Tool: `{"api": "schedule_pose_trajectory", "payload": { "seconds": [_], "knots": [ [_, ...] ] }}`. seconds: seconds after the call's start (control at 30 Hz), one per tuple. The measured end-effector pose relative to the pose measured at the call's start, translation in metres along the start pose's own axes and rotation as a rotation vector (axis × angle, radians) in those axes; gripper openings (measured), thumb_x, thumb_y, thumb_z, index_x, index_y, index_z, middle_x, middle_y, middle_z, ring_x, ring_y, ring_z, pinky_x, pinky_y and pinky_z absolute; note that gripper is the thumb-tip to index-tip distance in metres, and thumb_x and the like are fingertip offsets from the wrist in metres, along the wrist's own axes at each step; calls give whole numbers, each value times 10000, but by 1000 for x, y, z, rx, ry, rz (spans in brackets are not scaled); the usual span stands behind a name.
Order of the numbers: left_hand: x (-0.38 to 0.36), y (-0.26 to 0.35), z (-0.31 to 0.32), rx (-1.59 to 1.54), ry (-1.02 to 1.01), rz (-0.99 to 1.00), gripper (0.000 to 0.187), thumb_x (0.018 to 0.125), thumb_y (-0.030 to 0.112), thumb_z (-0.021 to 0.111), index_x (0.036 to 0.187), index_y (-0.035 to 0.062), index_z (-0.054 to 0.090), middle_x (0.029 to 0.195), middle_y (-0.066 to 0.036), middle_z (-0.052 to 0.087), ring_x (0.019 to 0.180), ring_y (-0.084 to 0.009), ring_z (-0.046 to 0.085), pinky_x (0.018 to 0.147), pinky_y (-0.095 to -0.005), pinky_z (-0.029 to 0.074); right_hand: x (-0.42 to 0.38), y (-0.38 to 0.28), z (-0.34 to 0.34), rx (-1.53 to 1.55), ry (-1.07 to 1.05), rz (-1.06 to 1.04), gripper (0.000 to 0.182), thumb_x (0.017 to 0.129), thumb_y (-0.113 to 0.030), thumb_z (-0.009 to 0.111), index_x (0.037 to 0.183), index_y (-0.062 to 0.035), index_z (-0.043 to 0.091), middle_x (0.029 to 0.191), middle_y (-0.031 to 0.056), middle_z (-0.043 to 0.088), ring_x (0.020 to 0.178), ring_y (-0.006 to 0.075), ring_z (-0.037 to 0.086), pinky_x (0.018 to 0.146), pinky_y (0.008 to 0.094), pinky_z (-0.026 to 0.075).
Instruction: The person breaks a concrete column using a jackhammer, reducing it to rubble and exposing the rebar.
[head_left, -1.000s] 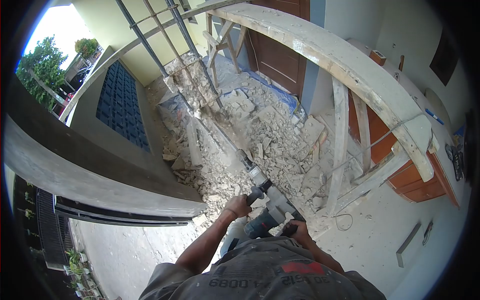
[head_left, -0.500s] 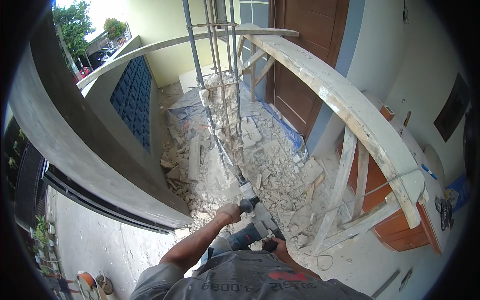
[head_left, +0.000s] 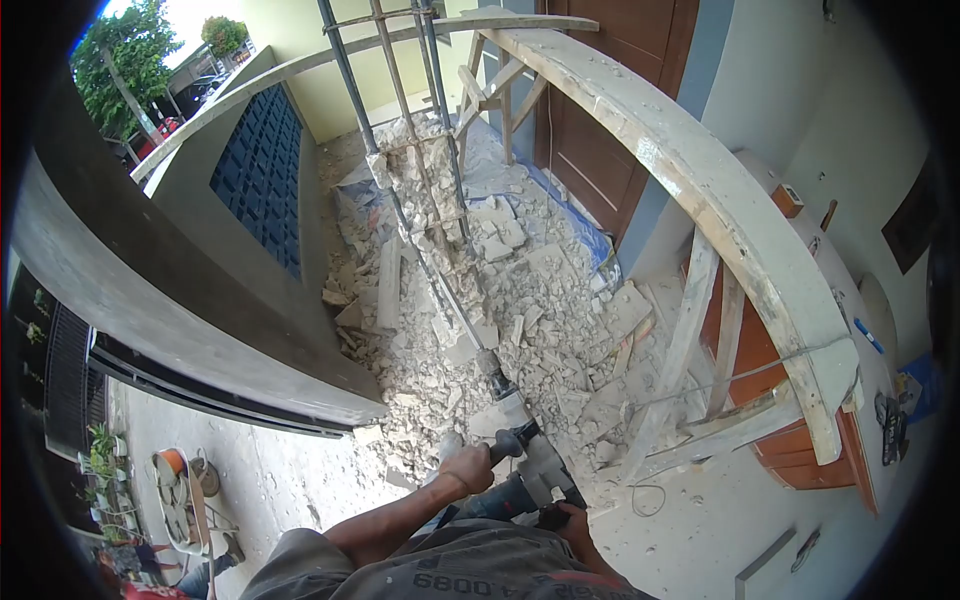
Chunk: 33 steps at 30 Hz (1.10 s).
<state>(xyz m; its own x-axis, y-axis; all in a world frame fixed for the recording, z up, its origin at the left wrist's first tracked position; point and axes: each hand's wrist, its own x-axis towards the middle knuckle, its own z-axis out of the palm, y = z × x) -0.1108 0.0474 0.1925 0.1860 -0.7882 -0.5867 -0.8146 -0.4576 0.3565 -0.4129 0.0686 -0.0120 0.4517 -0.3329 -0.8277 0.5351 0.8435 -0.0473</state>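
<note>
My left hand (head_left: pixel 467 468) is closed round the black side handle of a demolition hammer (head_left: pixel 545 470). Behind it, close to my body, my right hand (head_left: pixel 572 522) grips the tool's rear handle, partly hidden by my shirt. A long steel chisel bit (head_left: pixel 462 318) runs forward from the hammer's nose. Its far end overlaps the broken lower part of a concrete column (head_left: pixel 425 190). Upright steel bars (head_left: pixel 345 75), tied with thin rings, stand bare above the jagged concrete and run down beside it.
Concrete rubble (head_left: pixel 540 345) covers the floor and a blue tarp (head_left: pixel 575 220). A long plank (head_left: pixel 690 180) on wooden trestle legs curves along the right. A low grey wall (head_left: pixel 200 300) borders the left. A loaded wheelbarrow (head_left: pixel 180 500) and a partly visible person (head_left: pixel 130 558) are at lower left.
The hammer and both hands have shifted down and right in view, and more of the chisel bit shows. The camera view has tilted, and a person has come into view at lower left.
</note>
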Motion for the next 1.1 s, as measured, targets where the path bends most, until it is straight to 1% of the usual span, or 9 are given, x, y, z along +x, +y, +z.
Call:
{"api": "schedule_pose_trajectory", "payload": {
  "seconds": [0.23,0.4,0.57,0.7,0.77,0.83,0.97,1.03,1.1],
  "knots": [
    [-25,24,-4,-1,66,44,288,800,151,570,1036,-7,621,964,-251,694,959,-407,671,827,-495,523,-14,-9,-10,18,-89,-110,102,818,-105,606,862,-18,579,827,148,591,887,341,592,858,512,491],
    [-1,6,5,11,90,77,377,777,249,649,1072,15,633,966,-215,700,943,-385,677,831,-479,537,-17,-22,10,-40,-112,-125,97,827,-112,606,856,-25,571,834,138,588,900,350,586,864,512,485],
    [12,-2,-15,2,80,69,357,756,234,667,1048,28,656,975,-205,703,956,-377,678,837,-469,537,-14,-24,34,-67,-139,-126,86,872,-113,581,904,-46,538,880,135,582,914,349,584,867,502,487],
    [29,-21,-18,-22,67,89,362,737,226,679,1044,37,662,960,-208,702,949,-372,680,836,-467,536,-9,-20,51,-54,-75,-164,101,846,-107,587,834,-17,543,833,122,564,837,312,550,925,511,464],
    [36,-33,-15,-59,87,165,384,735,241,694,1061,43,654,953,-207,702,942,-378,679,828,-471,534,-10,-19,56,-70,-52,-181,104,847,-112,570,824,-16,535,811,124,552,791,305,532,888,496,472],
    [31,-35,-26,-111,98,164,323,726,202,662,1012,53,687,982,-210,700,972,-371,675,843,-458,533,-3,-21,47,-149,-203,-270,55,847,-90,575,869,-59,535,775,112,562,800,309,560,804,483,478],
    [44,-53,-14,-165,64,285,314,723,230,684,982,53,662,976,-201,698,950,-372,672,824,-472,521,-7,-21,48,-115,5,-338,44,853,-79,577,881,-55,552,745,113,557,785,299,560,813,500,472],
    [48,-57,-14,-179,72,298,328,729,244,694,1000,63,659,964,-194,698,949,-375,670,819,-474,519,-18,-23,56,-199,-43,-375,58,875,-88,568,922,-54,562,816,132,579,833,308,564,851,519,464],
    [55,-64,-13,-195,73,319,340,734,256,701,1015,71,654,949,-192,698,942,-378,671,814,-479,518,-48,-10,105,-302,111,-368,114,845,-116,569,824,-6,551,775,156,586,801,342,594,817,491,490]
  ]
}}
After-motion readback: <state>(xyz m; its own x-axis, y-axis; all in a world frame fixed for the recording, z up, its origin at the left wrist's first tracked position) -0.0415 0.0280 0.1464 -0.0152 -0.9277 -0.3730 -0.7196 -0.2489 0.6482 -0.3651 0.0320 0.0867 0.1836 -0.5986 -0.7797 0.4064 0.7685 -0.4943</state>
